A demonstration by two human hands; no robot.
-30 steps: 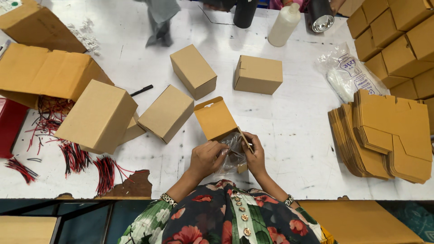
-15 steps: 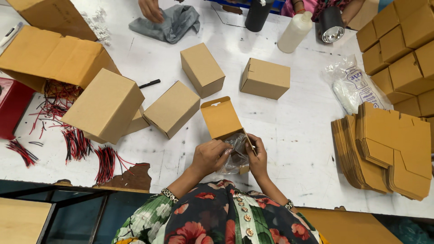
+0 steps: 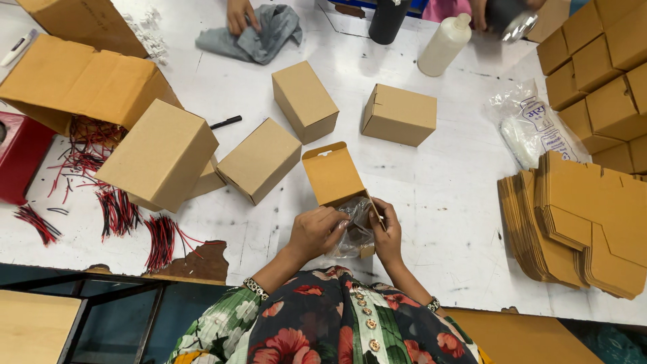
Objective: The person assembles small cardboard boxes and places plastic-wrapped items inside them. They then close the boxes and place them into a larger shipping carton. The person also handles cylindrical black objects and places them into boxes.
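Both hands closed around a clear plastic bag (image 3: 354,229) at the mouth of a small open carton (image 3: 335,176) near the table's (image 3: 445,202) front edge — left hand (image 3: 315,230), right hand (image 3: 389,232). Probably light, soft, slippery — better gripped by bunched film than pinched flat.

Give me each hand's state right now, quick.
Left hand: closed on the clear plastic bag.
Right hand: gripping the small open cardboard box and bag.
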